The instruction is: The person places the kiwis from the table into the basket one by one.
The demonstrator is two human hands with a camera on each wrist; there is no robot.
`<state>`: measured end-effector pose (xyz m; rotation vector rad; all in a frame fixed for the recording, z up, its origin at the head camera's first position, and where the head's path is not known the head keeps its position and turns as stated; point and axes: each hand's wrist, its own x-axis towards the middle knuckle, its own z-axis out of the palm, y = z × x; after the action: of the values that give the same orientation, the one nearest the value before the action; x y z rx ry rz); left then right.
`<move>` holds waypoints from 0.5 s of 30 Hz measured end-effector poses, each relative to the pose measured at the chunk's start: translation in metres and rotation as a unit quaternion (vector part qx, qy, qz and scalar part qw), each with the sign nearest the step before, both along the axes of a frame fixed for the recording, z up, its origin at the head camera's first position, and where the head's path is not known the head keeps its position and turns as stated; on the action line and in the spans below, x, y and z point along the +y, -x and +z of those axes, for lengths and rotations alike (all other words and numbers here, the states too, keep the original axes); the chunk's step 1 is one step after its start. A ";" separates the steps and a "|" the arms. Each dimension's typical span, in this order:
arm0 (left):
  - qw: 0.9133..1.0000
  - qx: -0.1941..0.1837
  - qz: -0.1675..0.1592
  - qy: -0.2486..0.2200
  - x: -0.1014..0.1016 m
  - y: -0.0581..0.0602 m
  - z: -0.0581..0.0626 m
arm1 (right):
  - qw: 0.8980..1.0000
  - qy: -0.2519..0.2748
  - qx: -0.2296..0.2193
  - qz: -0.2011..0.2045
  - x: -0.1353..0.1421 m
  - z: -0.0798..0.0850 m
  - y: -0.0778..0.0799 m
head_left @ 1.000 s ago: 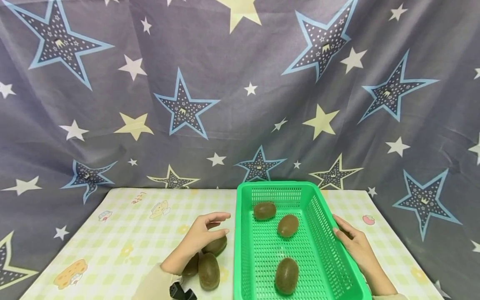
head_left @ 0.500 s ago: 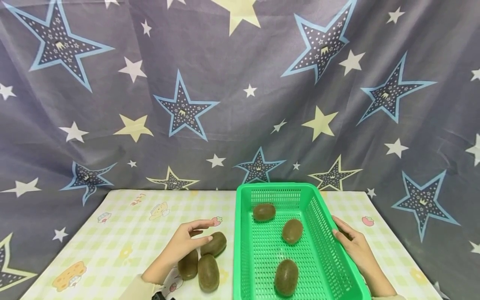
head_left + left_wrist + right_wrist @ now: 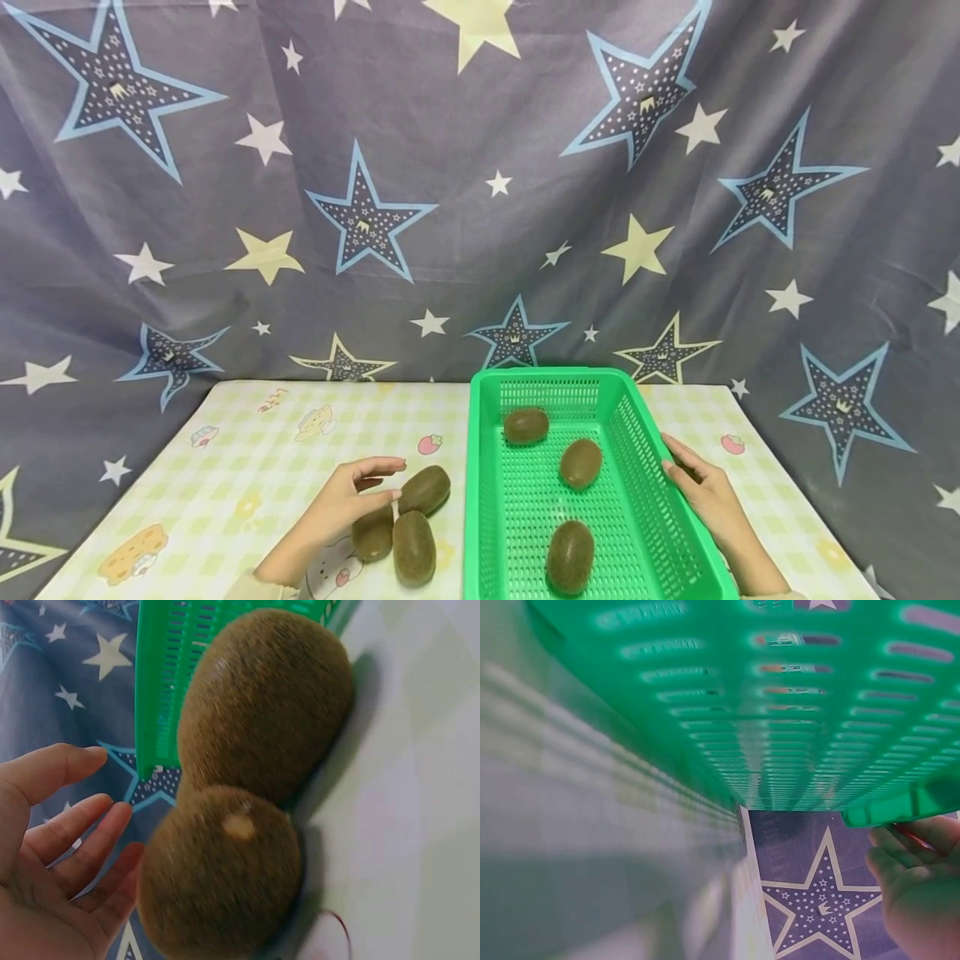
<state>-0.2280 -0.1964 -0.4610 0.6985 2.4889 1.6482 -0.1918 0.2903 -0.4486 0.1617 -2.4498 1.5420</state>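
Kiwi, the farthest of three on the checked tablecloth, lies just right of the left hand, its near end beside the thumb tip. Long axis slants from near-left to far-right, so the thumb and fingers face one end, not the flank. Left hand is plainly the nearer: the green basket lies between the fruit and the right hand. Left thumb stands apart from the fingers, which are loosely bent with nothing between them. Second kiwi sits below that hand, third kiwi close beside it. Right hand grips the basket's right rim, thumb on top. Left wrist view adds a visible gap between thumb and fruit, and a pale end scar on the closest one; whether the lower fingers touch it, cannot tell. Right wrist view shows fingers tucked under the rim's lip, hidden from the head view, which alone clearly shows three more kiwis inside.
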 end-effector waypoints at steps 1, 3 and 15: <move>1.000 0.000 -0.001 0.003 -0.002 0.000 -0.002 | 1.000 0.001 0.001 -0.001 0.000 0.000 0.000; 1.000 -0.010 0.001 0.005 -0.006 -0.001 -0.005 | 1.000 0.002 0.003 -0.001 -0.001 -0.001 -0.001; 0.999 -0.038 -0.019 0.028 -0.025 -0.002 -0.016 | 1.000 -0.007 -0.013 -0.006 0.001 0.000 -0.001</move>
<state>-0.2259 -0.2213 -0.4768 0.6589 2.4429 1.5568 -0.1909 0.2908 -0.4483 0.1314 -2.4764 1.5324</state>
